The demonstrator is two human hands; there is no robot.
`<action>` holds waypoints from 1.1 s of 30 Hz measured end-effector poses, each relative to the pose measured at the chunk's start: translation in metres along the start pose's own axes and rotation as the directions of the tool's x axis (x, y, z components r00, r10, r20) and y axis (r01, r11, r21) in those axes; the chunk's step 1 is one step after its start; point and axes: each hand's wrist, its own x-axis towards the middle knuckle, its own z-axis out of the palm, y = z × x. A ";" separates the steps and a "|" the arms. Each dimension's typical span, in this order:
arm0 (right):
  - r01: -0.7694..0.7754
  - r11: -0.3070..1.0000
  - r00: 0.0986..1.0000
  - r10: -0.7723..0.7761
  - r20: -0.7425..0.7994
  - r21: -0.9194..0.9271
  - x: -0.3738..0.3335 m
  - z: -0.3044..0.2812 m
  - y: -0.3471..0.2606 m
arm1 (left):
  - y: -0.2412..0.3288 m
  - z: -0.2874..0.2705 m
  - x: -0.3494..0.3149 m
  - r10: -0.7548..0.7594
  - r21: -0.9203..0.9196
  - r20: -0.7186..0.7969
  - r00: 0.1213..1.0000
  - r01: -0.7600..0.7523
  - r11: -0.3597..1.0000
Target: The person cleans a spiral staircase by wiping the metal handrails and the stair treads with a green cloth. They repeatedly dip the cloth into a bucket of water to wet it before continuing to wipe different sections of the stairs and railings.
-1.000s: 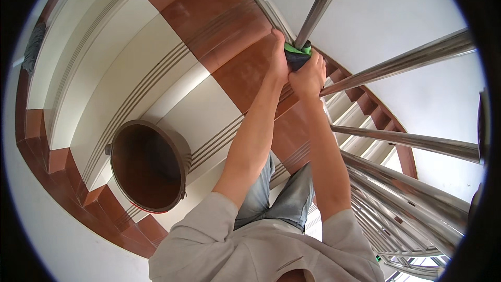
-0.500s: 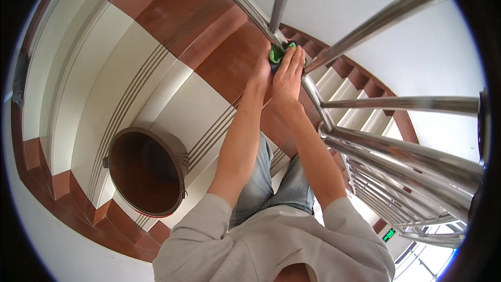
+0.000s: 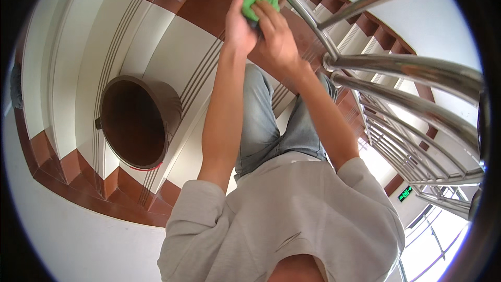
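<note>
A green cloth [image 3: 260, 3] with dark edging is held up between my two hands, off the metal railing. My left hand [image 3: 240, 30] supports it from the left side, its thumb side pointing up and its other fingers mostly hidden behind the cloth. Bent over the cloth's front, the fingers of my right hand [image 3: 277, 35] press it against the left. A dark patch shows below the green, between the palms. The lower rail [image 3: 308, 13] of the railing runs just right of the cloth, apart from both hands.
A brown bucket [image 3: 175, 99] stands on the cream and red-brown stairs [image 3: 156, 42] to my left. Thick steel railing bars [image 3: 407, 70] fill the right side. Beyond them another flight of steps [image 3: 360, 36] shows, and a green lit sign [image 3: 405, 194] hangs lower right.
Both hands have come away from the base of the railing, bringing the cloth with them. More of its green face shows. The view has shifted, so the bucket and rails appear higher.
</note>
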 end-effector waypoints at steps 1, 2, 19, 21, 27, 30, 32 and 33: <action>0.002 1.000 1.000 -0.002 0.010 0.012 -0.018 -0.001 -0.011 | -0.006 -0.005 -0.024 0.053 -0.043 0.031 0.998 -0.052 0.998; 0.002 1.000 1.000 -0.002 0.007 0.004 -0.035 -0.006 -0.019 | -0.013 -0.002 -0.048 0.096 -0.087 0.082 0.992 -0.089 0.992; -0.539 0.807 0.842 0.509 0.179 0.239 -0.169 -0.172 -0.096 | -0.149 0.046 -0.190 -0.217 -0.455 0.250 0.944 0.312 0.834; -0.606 0.743 0.793 0.591 0.147 0.282 -0.165 -0.197 -0.100 | -0.142 0.077 -0.194 -0.238 -0.319 0.291 0.927 0.328 0.889; -0.684 0.633 0.671 0.741 -0.030 0.362 -0.173 -0.227 -0.083 | -0.100 0.090 -0.206 0.018 0.152 0.353 0.935 -0.077 0.985; -0.582 0.358 0.695 0.684 0.219 0.730 -0.123 -0.201 -0.128 | -0.112 0.098 -0.196 0.336 0.300 0.293 0.895 -0.420 0.856; -0.405 -0.295 0.728 0.470 0.500 0.866 -0.108 -0.204 -0.107 | -0.096 0.092 -0.196 0.356 0.267 0.260 0.897 -0.422 0.867; -0.479 -0.345 0.701 0.403 0.588 0.807 -0.103 -0.205 -0.106 | -0.087 0.089 -0.196 0.390 0.268 0.315 0.865 -0.475 0.838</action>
